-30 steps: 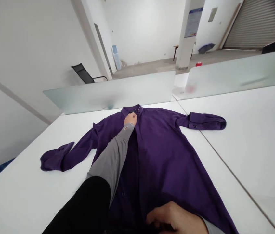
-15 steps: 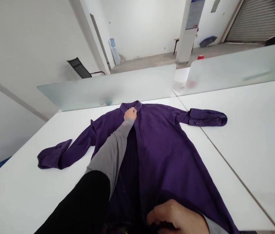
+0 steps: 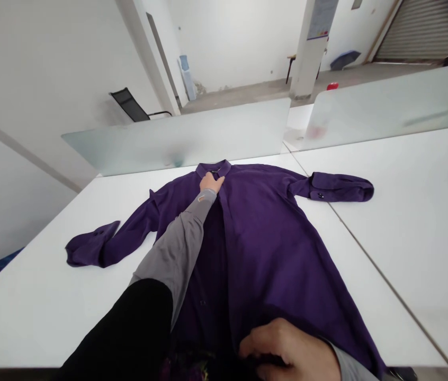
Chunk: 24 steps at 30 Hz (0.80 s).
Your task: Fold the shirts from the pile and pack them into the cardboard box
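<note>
A purple long-sleeved shirt (image 3: 271, 233) lies spread on the white table, its collar away from me and its front edges slightly parted. At the collar, my left hand (image 3: 211, 183) rests on the top of the front opening. Its thumb stands apart from the other fingers, and no cloth shows clearly gripped between them. Near the hem, my right hand (image 3: 287, 349) is closed on the shirt's front edge, with the fingertips partly hidden in dark cloth. Both sleeves reach outward, and their cuffs are folded over.
The white table (image 3: 406, 222) has a seam running along its right part. Frosted glass dividers (image 3: 192, 135) stand along its far edge. Beyond them are a black chair (image 3: 130, 105), a water dispenser (image 3: 186, 76) and a pillar (image 3: 307, 63).
The fingers of my left hand have spread from a closed pinch at the collar. My right hand stays at the hem. The view has shifted slightly.
</note>
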Each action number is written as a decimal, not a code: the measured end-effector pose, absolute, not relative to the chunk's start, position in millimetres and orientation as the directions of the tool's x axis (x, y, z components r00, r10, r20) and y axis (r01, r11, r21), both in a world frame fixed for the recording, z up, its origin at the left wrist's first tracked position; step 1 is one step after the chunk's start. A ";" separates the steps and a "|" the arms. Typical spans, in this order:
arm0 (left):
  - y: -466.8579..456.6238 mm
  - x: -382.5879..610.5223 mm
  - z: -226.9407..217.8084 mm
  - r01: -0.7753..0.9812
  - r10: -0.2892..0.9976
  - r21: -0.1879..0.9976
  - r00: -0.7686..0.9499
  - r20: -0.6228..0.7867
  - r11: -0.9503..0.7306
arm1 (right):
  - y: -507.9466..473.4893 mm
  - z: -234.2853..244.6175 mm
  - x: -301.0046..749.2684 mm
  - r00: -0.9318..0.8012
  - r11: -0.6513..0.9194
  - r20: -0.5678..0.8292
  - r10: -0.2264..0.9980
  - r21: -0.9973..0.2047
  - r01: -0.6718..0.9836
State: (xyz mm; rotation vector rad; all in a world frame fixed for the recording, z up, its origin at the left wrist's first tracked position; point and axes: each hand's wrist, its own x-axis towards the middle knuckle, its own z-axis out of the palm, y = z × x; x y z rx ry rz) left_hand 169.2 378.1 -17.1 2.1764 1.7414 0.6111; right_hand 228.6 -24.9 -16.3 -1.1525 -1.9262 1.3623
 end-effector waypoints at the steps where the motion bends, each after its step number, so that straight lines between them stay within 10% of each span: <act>1: 370.4 168.9 -17.9 0.846 0.963 0.462 0.214 0.163 -0.266 | -25.2 -16.5 228.2 -0.517 0.145 -0.059 0.854 -0.927 0.344; 8: 320.8 151.4 -28.0 0.753 0.750 0.120 0.600 0.277 -0.647 | -24.6 -17.1 227.2 -0.544 0.194 -0.029 0.838 -0.917 0.348; 13: 312.0 139.8 -27.3 0.727 0.739 0.129 0.662 0.128 -0.674 | -41.4 -4.4 213.9 -0.529 0.280 -0.015 0.849 -0.835 0.474; 24: 237.4 102.2 -0.7 0.717 0.718 0.087 0.669 0.192 -0.692 | -80.3 -30.1 196.3 -0.563 0.546 -0.062 0.824 -0.177 0.819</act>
